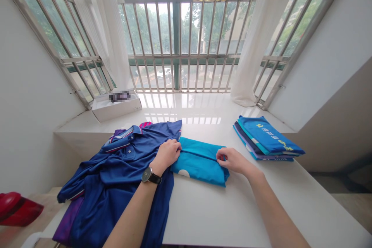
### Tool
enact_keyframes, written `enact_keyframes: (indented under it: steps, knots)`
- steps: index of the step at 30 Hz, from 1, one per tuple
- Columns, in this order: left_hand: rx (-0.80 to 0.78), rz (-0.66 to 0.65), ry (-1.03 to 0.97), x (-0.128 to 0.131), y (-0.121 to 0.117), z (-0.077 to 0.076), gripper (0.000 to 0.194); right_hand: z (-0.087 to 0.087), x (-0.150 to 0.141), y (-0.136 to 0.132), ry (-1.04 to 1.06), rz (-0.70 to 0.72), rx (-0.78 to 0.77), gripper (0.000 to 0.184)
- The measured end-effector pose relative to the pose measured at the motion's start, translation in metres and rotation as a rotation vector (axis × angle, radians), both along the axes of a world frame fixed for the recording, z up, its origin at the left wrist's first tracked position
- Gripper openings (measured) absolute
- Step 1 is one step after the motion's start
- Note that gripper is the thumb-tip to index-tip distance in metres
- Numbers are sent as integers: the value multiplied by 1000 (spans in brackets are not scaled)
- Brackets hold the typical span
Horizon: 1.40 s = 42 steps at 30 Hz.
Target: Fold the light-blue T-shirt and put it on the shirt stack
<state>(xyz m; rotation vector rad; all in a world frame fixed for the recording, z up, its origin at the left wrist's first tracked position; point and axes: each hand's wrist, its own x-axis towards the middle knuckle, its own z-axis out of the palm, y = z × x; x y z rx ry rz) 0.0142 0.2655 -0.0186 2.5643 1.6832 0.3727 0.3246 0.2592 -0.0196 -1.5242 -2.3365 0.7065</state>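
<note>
A light-blue shirt lies folded into a compact rectangle on the white sill, with a dark line running across it and a pale round patch near its lower left. My left hand, a black watch on its wrist, pinches the left end of that line. At the right end, my right hand has its fingers curled closed on the cloth. Left of the folded shirt, a navy polo shirt is spread loosely, its collar toward the window, and my left forearm crosses over it.
A stack of folded shirts sits at the right. An open white box stands at the back left below the barred window. White curtains hang at both sides. A red object is at the lower left.
</note>
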Motion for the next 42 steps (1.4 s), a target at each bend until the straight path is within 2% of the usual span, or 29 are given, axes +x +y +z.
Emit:
enact_keyframes:
  steps: [4, 6, 9, 15, 17, 20, 22, 24, 27, 31, 34, 42]
  knots:
    - [116, -86, -95, 16, -6, -2, 20, -1, 0, 1, -7, 15, 5, 18]
    - [150, -164, -144, 28, -12, -7, 34, -2, 0, 2, -13, 21, 7, 20]
    - [106, -260, -122, 43, -20, -16, 56, -4, 1, 2, -18, 29, 20, 20]
    - [65, -289, -69, 48, -25, -28, 52, -2, 1, 1, -74, 15, 75, 38]
    - [87, -284, -63, 47, -24, -31, 50, 0, -7, -2, -120, -11, 150, 43]
    - [118, -274, -47, 49, -24, -35, 47, -3, -31, -8, -133, -84, 380, 39]
    - [127, -267, -37, 50, -25, -37, 47, -13, -53, -14, -98, -120, 493, 39]
    - [129, -259, -31, 51, -25, -38, 44, -27, -72, -20, -93, -128, 520, 52]
    - [125, -253, -33, 51, -25, -39, 40, -48, -87, -24, -170, -140, 508, 70]
    - [124, -255, -32, 47, -22, -42, 39, -64, -80, -21, -281, -212, 426, 77]
    - [121, -274, -30, 40, -18, -45, 41, -64, -75, -19, -355, -253, 334, 79]
    - [73, -262, 1, 30, -17, -51, 64, -46, -83, -32, -497, -346, 168, 78]
